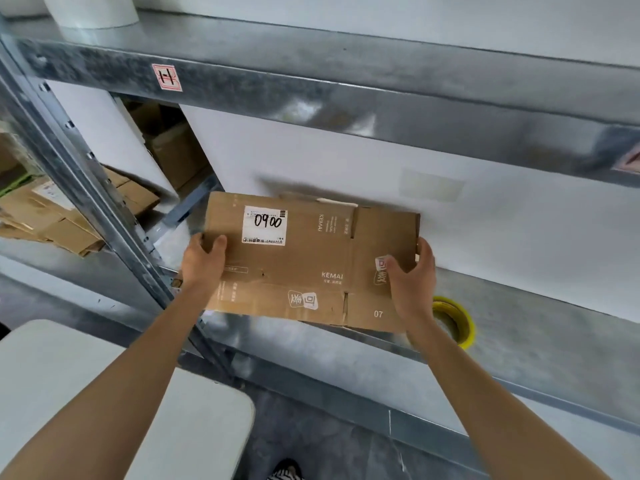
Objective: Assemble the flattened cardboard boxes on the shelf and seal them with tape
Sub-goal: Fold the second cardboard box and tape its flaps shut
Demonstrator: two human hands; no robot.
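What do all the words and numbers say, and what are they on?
"0900": handwritten on the white paper label on the flattened brown cardboard box.
"KEMAI": printed twice on the box.
"07": near the box's right front corner.
Maybe "H", unclear: handwritten on the red-edged sticker on the grey metal shelf beam.
Small print on label and box: too small to read.

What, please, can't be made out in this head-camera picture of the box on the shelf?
All head view.
- Yellow tape roll: partly hidden behind the right forearm.
- White label on the flattened box: small print too small; only 0900 reads.
- White roll on the upper shelf: cut off by the top edge.
- Sticker at far right: blurred, cut by the edge.
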